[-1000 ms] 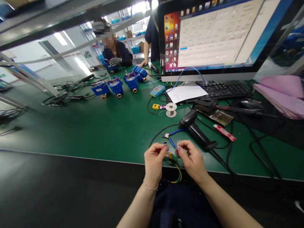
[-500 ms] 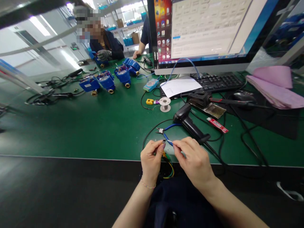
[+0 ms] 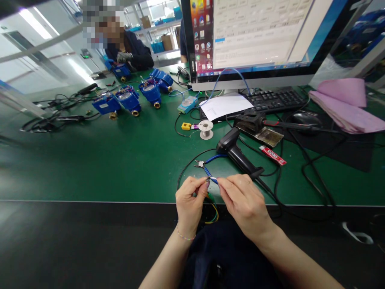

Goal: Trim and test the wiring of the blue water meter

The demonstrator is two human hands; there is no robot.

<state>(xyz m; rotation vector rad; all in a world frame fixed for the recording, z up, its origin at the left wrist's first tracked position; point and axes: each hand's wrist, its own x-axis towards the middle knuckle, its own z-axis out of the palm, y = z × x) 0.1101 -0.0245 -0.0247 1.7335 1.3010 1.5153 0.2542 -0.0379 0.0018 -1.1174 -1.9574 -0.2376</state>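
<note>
A small bundle of thin wires – yellow and green strands show – hangs in a loop just past the near edge of the green surface, between the person's two hands. The left hand pinches the upper end of the wires between thumb and forefinger, the other fingers curled in. The right hand meets it from the other side, its thumb and forefinger pressed together on the same end; the tips of both hands almost touch there, and what exactly sits between them is too small to tell.

Just beyond the fingertips lies a pair of blue-handled cutters on the surface, and beside it to the right a black handheld scanner with its cable trailing toward the near edge. A red tube lies right of the scanner. Further in stand a small solder spool and a yellow connector. Toward the far right are a sheet of paper, a keyboard, a mouse and a monitor, with folded pink cloth at the right edge. Toward the far left corner a row of blue meters lies among black cables – a co-worker sits behind them, one gloved hand on a meter.
</note>
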